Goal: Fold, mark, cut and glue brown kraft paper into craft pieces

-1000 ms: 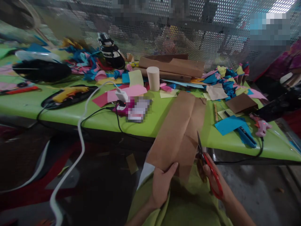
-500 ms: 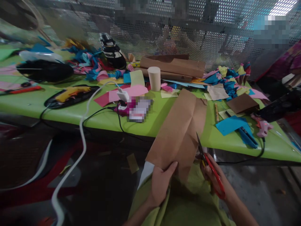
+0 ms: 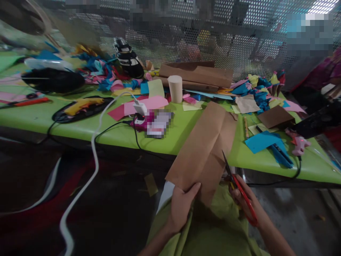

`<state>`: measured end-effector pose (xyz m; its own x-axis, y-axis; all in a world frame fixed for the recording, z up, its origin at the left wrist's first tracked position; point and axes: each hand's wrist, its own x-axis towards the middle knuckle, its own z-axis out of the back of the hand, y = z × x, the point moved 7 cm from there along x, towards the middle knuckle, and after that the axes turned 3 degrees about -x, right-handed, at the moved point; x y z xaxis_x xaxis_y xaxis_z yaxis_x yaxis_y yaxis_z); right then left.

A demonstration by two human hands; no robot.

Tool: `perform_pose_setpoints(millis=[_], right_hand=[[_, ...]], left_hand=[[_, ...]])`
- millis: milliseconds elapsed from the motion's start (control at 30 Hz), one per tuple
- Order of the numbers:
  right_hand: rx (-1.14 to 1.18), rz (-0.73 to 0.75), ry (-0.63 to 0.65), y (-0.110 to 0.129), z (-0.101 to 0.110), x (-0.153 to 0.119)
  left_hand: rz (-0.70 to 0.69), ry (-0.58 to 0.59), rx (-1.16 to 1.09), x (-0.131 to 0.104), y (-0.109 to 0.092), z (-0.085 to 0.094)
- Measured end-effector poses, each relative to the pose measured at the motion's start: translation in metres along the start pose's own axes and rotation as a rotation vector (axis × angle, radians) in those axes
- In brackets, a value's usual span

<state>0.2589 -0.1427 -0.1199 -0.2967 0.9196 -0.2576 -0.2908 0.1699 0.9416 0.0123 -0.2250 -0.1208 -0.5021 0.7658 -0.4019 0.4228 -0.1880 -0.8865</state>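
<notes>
A creased sheet of brown paper [image 3: 204, 145] slopes from the green table down to my lap. My left hand [image 3: 182, 204] grips its near edge, with the thumb on top and the fingers hidden beneath. In my right hand [image 3: 243, 197] is a pair of scissors [image 3: 247, 204] with red handles. Their dark blades point up and away, lying by the sheet's right edge; I cannot tell whether they touch the paper.
On the green table [image 3: 119, 137] lie a pink power strip [image 3: 141, 123], a yellow glue gun [image 3: 84, 106], a pink glue gun [image 3: 299, 144] and blue paper [image 3: 261, 141]. A pale cup-like cylinder [image 3: 175, 90] stands behind the sheet. A white cable [image 3: 96, 153] hangs over the front edge.
The brown paper's far right part has spread slightly to the right. Both hands and the scissors stay nearly where they were.
</notes>
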Motion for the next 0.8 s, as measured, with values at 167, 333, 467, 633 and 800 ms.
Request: perform_pose_setpoints(millis=[167, 333, 467, 633, 800], right_hand=[[-0.015, 0.017, -0.003, 0.007, 0.003, 0.002], [-0.03, 0.062, 0.035, 0.019, 0.003, 0.004], [-0.076, 0.103, 0.07, 0.027, 0.004, 0.005], [-0.088, 0.086, 0.161, 0.03, 0.0, 0.005], [-0.145, 0.088, 0.199, 0.032, 0.0, 0.005]], left_hand=[[-0.007, 0.016, 0.004, 0.0, -0.003, 0.001], [-0.007, 0.018, 0.014, 0.001, -0.005, 0.001], [-0.024, 0.009, 0.021, 0.004, -0.004, 0.005], [-0.063, 0.058, 0.041, 0.005, -0.01, 0.004], [-0.073, 0.085, 0.095, 0.002, -0.024, 0.001]])
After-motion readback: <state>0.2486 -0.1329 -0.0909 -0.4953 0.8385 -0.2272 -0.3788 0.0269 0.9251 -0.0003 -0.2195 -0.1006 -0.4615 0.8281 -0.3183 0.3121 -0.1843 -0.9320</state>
